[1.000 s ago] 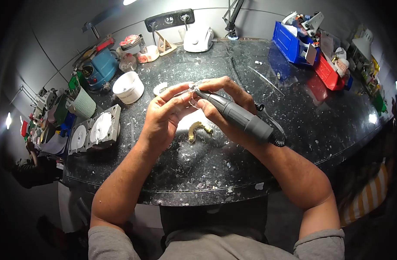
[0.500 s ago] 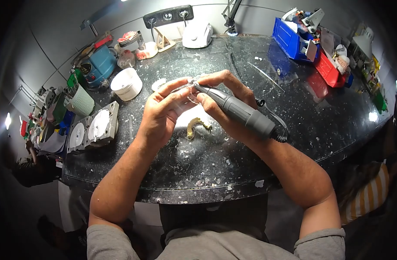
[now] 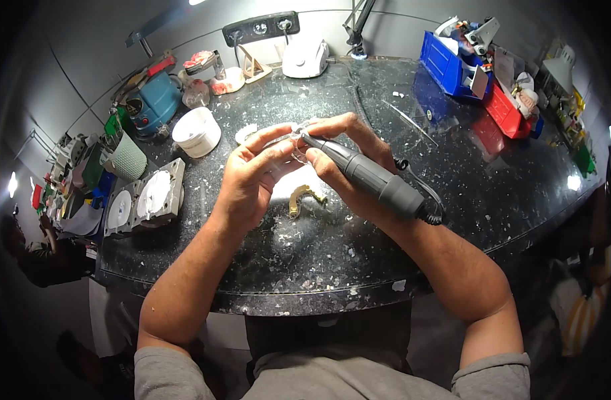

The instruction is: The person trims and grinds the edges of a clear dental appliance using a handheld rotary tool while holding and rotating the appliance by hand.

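My right hand (image 3: 349, 143) is closed around a dark grey rotary handpiece (image 3: 379, 183), its thin front end pointing up and left. A coiled cord trails from the handpiece's back end. My left hand (image 3: 249, 170) pinches a small clear, see-through piece (image 3: 299, 155), whose exact shape is partly hidden by fingers. The handpiece's tip meets this clear piece between both hands; whether it touches cannot be made out. Below the hands, a yellowish horseshoe-shaped dental arch (image 3: 295, 200) lies on the black, speckled table (image 3: 265, 273).
A white tub (image 3: 197, 133) and an opened plaster mould flask (image 3: 145, 197) stand left. Behind are a white control unit (image 3: 304, 60) and a power strip (image 3: 260, 28). Blue (image 3: 445, 63) and red (image 3: 505, 117) bins sit right, near a thin metal tool (image 3: 410, 122). Another person (image 3: 49, 250) is far left.
My hands keep nearly the same hold on the handpiece and clear piece. The view has shifted slightly. The person at far left has moved, and a yellow-striped cloth at right has shifted.
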`<action>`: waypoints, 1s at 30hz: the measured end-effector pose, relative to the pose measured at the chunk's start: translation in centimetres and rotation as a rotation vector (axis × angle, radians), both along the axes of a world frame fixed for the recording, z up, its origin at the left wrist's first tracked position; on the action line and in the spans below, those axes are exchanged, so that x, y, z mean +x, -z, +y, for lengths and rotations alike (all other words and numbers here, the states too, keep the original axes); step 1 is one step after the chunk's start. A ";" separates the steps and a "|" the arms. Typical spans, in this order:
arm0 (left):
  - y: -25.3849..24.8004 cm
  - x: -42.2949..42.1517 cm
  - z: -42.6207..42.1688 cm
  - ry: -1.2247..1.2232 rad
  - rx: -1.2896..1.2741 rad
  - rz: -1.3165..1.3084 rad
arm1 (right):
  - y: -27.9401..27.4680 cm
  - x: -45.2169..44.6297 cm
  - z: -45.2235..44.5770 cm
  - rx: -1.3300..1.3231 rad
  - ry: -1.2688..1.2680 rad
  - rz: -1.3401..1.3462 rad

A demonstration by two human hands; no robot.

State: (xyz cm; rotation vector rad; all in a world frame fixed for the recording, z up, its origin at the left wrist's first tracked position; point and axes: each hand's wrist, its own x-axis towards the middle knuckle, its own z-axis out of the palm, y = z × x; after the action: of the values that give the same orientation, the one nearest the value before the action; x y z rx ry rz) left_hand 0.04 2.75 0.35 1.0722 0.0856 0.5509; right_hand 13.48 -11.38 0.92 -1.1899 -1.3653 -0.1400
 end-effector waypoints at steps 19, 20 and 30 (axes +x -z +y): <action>-0.2 0.0 -0.2 0.005 0.000 0.011 | 0.4 0.1 0.1 -0.015 0.023 0.077; -0.2 0.0 -0.3 0.006 -0.004 0.006 | 0.6 0.2 0.3 0.005 0.014 0.089; -0.2 -0.1 -0.1 0.006 -0.007 0.011 | 0.2 0.1 0.1 -0.003 -0.002 0.078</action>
State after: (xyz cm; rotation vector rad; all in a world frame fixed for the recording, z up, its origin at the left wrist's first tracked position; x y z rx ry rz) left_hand -0.08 2.61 0.50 1.0687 0.0935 0.5392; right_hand 13.56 -11.29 0.71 -1.1850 -1.2992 -0.0892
